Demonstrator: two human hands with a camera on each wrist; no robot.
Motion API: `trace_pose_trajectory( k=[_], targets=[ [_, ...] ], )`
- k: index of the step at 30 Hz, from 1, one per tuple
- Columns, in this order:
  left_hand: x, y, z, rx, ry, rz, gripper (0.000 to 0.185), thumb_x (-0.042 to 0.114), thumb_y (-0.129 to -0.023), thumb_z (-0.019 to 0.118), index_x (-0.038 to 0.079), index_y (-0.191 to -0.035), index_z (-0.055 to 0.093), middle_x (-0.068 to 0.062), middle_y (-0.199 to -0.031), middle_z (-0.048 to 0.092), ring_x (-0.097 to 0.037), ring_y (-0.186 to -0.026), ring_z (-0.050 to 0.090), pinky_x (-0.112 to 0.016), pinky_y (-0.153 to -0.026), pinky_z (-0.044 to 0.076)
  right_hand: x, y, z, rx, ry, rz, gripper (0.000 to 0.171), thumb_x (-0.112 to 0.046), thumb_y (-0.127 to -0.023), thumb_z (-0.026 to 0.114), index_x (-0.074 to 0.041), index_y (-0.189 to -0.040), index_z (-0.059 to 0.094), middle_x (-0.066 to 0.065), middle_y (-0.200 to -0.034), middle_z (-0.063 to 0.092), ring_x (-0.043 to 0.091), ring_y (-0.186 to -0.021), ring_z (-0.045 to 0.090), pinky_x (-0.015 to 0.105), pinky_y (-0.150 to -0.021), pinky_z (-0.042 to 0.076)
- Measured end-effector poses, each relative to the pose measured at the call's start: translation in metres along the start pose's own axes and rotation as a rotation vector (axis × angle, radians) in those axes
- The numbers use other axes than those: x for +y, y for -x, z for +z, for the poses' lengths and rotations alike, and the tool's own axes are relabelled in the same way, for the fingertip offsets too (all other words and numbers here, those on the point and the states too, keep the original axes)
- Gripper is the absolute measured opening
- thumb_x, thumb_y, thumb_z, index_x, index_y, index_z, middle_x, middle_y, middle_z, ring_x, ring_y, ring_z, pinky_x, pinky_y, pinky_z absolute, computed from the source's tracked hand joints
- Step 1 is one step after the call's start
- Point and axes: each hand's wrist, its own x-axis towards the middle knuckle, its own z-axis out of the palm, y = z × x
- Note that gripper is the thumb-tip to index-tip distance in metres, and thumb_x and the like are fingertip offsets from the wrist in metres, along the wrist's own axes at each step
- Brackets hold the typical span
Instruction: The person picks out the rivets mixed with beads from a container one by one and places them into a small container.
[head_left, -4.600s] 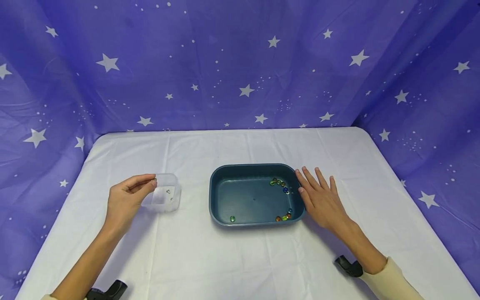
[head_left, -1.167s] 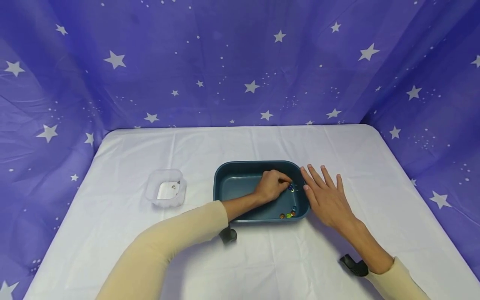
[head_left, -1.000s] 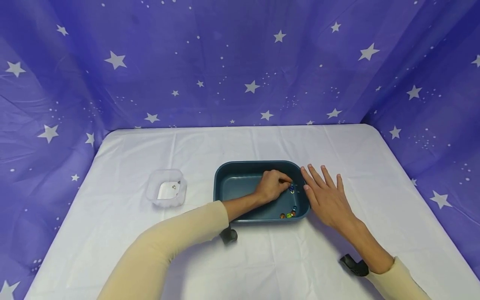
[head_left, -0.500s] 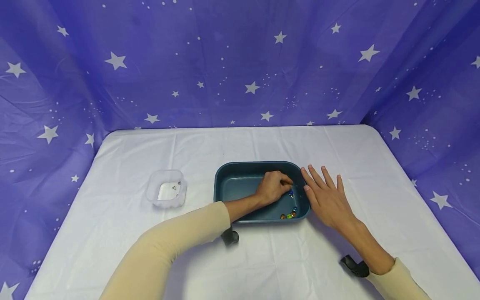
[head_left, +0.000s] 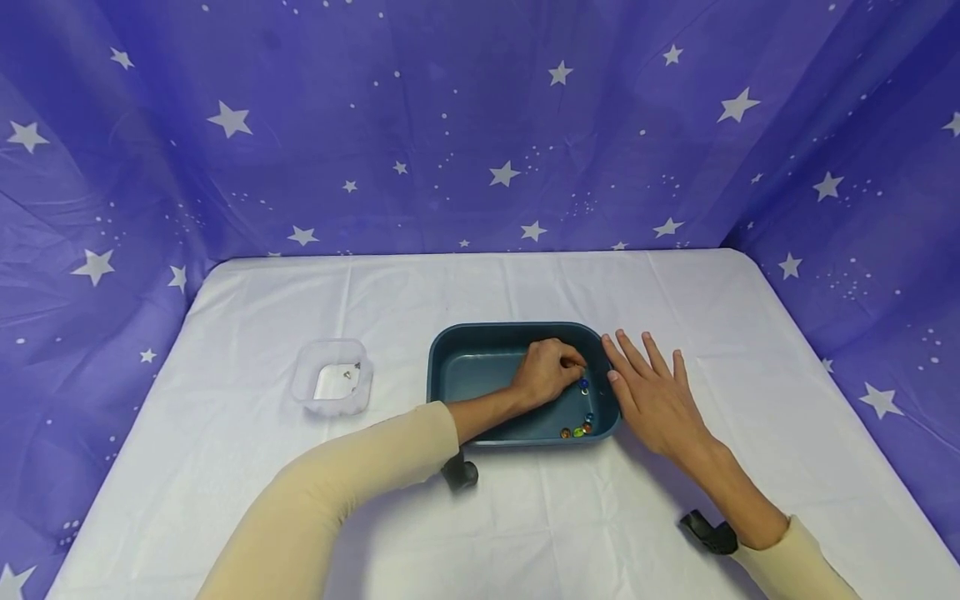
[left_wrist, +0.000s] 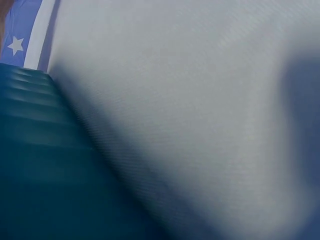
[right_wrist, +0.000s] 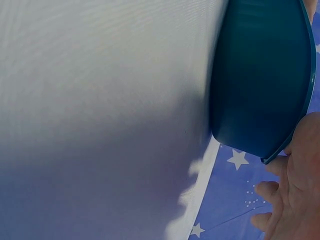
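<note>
My left hand (head_left: 543,373) reaches into the dark teal tray (head_left: 480,326), thumb and forefinger close together near its right end. Whether a small thing lies between the fingertips is hidden. Just in front of them lies a blue glass marble (head_left: 583,383), with a small pale bit beside it. Several orange, yellow-green and blue marbles (head_left: 578,432) sit in the near right corner. Outside, my right hand (head_left: 652,400) has its fingers spread and touches the tray's right rim. In the right wrist view, its fingers (right_wrist: 270,190) show beside the tray's corner.
A clear plastic container (head_left: 330,404) stands left of the tray, with a few tiny metallic pieces inside. White cloth (head_left: 420,533) covers the table. A purple starred curtain (head_left: 420,133) hangs behind and at both sides.
My left hand has gone from the clear container into the tray, where its fingers shift slightly; another tiny piece now shows in the container. The blue marble has shifted slightly. My right hand stays put.
</note>
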Motion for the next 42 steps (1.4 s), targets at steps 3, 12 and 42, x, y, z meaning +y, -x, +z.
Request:
trace_pose_trajectory(
  k=[3,12,42],
  targets=[
    [0.002,-0.001,-0.001,0.001,0.01,-0.007,0.008,0.014,-0.09,0.076,0.011,-0.096,0.08,0.004,-0.087,0.068,-0.003,-0.08,0.061,-0.014,-0.068,0.047,-0.001,0.0,-0.001,-0.012,-0.002,0.006,0.052,-0.035,-0.11,0.032,-0.016,-0.159,0.029,0.012,-0.162,0.026,0.041,-0.148,0.013,0.074,-0.108,0.007],
    [0.01,-0.005,-0.016,0.054,0.118,0.021,0.007,0.012,-0.09,0.075,0.009,-0.094,0.079,0.003,-0.089,0.074,-0.003,-0.077,0.065,-0.015,-0.07,0.049,-0.001,0.0,-0.002,-0.023,0.015,0.012,0.052,-0.036,-0.11,0.031,-0.017,-0.159,0.029,0.011,-0.162,0.026,0.042,-0.148,0.014,0.074,-0.108,0.009],
    [0.003,0.052,-0.135,0.128,0.678,-0.04,0.02,0.002,-0.091,0.07,-0.002,-0.111,0.074,-0.012,-0.105,0.073,-0.022,-0.095,0.07,-0.035,-0.087,0.055,-0.002,0.0,-0.001,-0.014,-0.009,0.01,0.052,-0.034,-0.11,0.032,-0.017,-0.159,0.029,0.011,-0.162,0.026,0.041,-0.149,0.012,0.072,-0.11,0.004]
  ],
)
